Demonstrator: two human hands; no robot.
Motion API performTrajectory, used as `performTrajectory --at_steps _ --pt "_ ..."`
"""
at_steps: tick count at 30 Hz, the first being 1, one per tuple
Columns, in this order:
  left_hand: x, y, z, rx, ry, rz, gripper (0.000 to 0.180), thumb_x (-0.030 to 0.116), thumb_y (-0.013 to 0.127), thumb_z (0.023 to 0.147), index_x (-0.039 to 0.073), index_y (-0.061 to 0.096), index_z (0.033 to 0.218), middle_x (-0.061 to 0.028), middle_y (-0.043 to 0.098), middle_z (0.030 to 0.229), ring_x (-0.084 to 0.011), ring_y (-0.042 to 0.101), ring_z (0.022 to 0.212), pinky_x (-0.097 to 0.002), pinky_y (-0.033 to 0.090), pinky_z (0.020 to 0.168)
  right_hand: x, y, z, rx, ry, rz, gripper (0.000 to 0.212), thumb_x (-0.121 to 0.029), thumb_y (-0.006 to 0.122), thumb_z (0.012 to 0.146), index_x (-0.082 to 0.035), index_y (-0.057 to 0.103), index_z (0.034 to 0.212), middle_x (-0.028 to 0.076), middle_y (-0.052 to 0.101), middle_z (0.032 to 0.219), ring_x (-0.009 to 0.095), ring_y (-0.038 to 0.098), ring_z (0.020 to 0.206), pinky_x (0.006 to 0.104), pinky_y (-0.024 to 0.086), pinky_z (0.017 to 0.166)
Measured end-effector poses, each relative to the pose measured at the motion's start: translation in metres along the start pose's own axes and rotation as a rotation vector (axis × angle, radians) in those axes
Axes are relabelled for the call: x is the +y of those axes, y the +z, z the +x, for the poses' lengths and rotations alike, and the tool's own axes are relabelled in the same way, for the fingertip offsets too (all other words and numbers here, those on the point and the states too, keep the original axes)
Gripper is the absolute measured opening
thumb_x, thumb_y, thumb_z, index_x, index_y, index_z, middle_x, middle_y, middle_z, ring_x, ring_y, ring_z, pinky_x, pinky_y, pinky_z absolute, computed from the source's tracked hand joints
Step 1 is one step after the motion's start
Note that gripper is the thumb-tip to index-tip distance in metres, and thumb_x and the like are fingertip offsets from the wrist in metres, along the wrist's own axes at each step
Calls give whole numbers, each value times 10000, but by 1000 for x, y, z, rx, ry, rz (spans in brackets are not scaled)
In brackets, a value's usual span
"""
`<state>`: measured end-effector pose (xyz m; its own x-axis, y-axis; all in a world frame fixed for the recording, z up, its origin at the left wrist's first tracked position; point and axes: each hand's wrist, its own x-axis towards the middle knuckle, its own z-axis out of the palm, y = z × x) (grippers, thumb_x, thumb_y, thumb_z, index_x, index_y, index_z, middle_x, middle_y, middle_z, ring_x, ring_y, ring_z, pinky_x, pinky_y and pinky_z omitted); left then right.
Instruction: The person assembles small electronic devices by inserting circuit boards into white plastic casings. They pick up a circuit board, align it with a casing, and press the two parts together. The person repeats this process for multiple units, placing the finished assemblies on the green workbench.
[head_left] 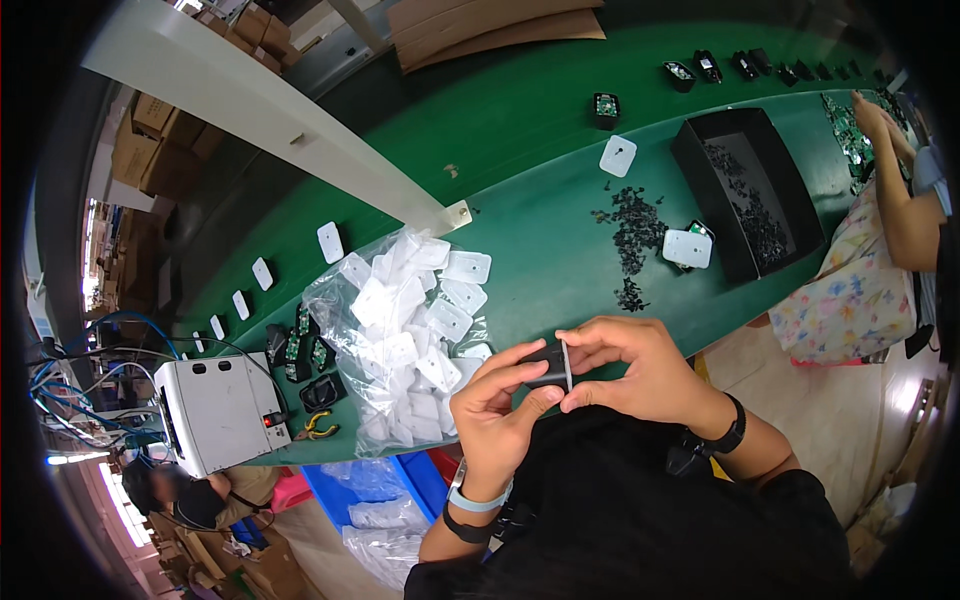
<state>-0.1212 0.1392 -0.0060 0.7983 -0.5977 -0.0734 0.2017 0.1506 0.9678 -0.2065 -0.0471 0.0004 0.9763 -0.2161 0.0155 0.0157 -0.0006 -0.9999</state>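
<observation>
In front of my body, my left hand (495, 415) grips a small black plastic case (548, 365) between thumb and fingers. A thin white cover plate (568, 368), seen edge-on, sits against the case's right side. My right hand (645, 375) pinches that plate with its thumb and fingertips. Just left of my hands, an opened clear plastic bag (375, 405) spills many white plates (450, 320) onto the green bench. Past my right hand lies a pile of small black parts (635, 235). Near it, a white plate (688, 249) rests on a case with a green circuit board.
A black box (735, 260) of small parts stands right. Cases and plates line the far green strip (540, 125). A white machine (220, 415), pliers (318, 428) and a slanting white post (300, 130) are left. A co-worker's hand (870, 115) is far right.
</observation>
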Motion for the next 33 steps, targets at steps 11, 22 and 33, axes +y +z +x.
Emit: performTrajectory --at_steps 11,22,33 --pt "0 -1 0 62 114 -134 302 -119 754 837 -62 700 1128 -231 622 1329 -251 697 1080 -337 604 900 -14 22 -2 191 -313 -366 451 -112 895 736 -4 733 1143 178 718 1173 251 752 939 325 618 800" --pt "-3 -1 0 134 154 -136 302 -138 745 831 -68 701 1121 -227 632 1294 -258 697 1087 -330 609 888 -15 30 1 166 -349 -484 339 -95 865 776 7 755 1081 194 721 1169 271 757 894 327 624 766" --pt "-14 0 35 341 363 547 334 12 847 760 21 764 1083 -150 700 1078 -277 696 1020 -349 551 885 24 47 38 207 -108 -392 429 -16 795 803 -2 623 1196 154 744 1073 233 758 940 335 623 812"
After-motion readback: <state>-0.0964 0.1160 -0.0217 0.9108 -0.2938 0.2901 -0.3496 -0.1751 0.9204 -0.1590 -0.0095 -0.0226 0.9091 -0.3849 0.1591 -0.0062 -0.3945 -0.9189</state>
